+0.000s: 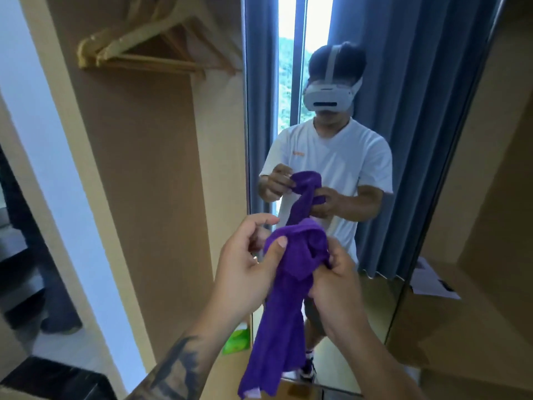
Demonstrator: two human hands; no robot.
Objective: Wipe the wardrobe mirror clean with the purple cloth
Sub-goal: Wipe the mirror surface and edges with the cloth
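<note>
- Wooden hangers upper left, in the open wardrobe bay.
- Left hand pinches the purple cloth near its bunched top, thumb on the fabric.
- Cloth hangs in front of the mirror, long axis vertical, loose end pointing down.
- Right hand grips the cloth's upper right side.

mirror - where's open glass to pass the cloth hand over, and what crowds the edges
The mirror shows bare glass from top to floor, bordered by the wardrobe panel on its left and a brown wall on its right. Crowding: wooden hangers hang left of its top; both hands bunch the purple cloth before its lower part.
</note>
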